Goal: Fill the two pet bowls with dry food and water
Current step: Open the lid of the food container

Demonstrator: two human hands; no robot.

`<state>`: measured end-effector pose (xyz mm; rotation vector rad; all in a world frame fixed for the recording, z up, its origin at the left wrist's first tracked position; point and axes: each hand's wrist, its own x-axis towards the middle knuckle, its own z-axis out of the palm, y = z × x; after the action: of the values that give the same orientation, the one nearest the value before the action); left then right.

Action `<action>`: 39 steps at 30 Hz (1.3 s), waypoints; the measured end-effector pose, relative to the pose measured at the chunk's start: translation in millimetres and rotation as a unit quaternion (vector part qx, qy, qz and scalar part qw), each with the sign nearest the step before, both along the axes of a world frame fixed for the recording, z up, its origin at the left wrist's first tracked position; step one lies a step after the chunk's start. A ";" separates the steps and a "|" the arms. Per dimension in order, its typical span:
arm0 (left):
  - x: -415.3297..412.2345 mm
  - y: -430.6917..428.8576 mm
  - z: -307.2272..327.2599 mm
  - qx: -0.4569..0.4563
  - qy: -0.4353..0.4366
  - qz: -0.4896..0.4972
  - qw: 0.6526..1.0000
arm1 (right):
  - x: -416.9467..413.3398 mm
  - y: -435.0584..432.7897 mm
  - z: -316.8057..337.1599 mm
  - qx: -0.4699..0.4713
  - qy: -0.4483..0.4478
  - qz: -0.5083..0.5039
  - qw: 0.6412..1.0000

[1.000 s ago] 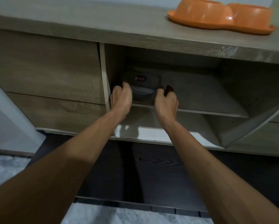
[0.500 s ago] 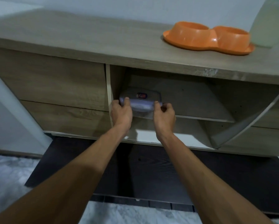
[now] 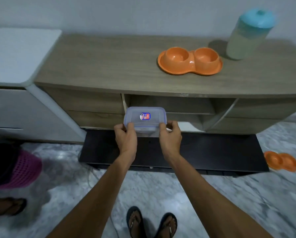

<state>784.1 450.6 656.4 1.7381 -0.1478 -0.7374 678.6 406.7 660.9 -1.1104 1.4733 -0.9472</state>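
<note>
A clear plastic container [image 3: 144, 119] with a bluish lid and a small label is held out in front of the open cabinet shelf. My left hand [image 3: 125, 138] grips its near left corner and my right hand [image 3: 170, 137] grips its near right corner. What is inside the container cannot be made out. An orange double pet bowl [image 3: 189, 61] sits on the wooden cabinet top [image 3: 100, 66] at the right, both cups looking dry and bare. Behind it stands a pale jug with a teal lid [image 3: 248, 34].
The cabinet's open compartment [image 3: 178, 107] has its door swung out at the right. A dark low platform [image 3: 212, 152] lies under the cabinet. A second orange double bowl [image 3: 281, 162] rests on the marble floor at right. Another person in pink [image 3: 21, 170] crouches at left. A white unit [image 3: 15, 54] stands left.
Both hands have pulled the container out of the shelf and lifted it toward me. The view has risen and drawn back, so the cabinet top, the jug and the floor show.
</note>
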 end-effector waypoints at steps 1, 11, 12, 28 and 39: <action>-1.1 2.0 16.0 -0.001 -0.001 -0.003 1.000 | -1.8 2.6 14.1 0.000 -0.004 -0.002 1.000; 38.0 -68.1 118.1 -0.081 -0.055 -0.009 0.995 | 36.3 -71.8 111.7 -0.071 -0.053 0.023 0.996; 45.9 -79.0 122.6 -0.086 -0.056 -0.011 0.995 | 43.6 -82.5 116.5 -0.073 -0.057 0.026 0.995; 185.5 -227.8 92.4 0.017 -0.067 -0.078 0.995 | 166.5 -225.6 86.5 -0.026 0.031 -0.002 0.999; 197.5 -236.3 70.7 0.017 -0.037 -0.136 0.990 | 164.8 -231.5 72.7 -0.013 0.071 0.017 0.997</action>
<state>981.7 214.3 727.0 1.7995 -0.4332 -0.8772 843.4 175.2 733.5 -1.2392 1.5543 -0.8800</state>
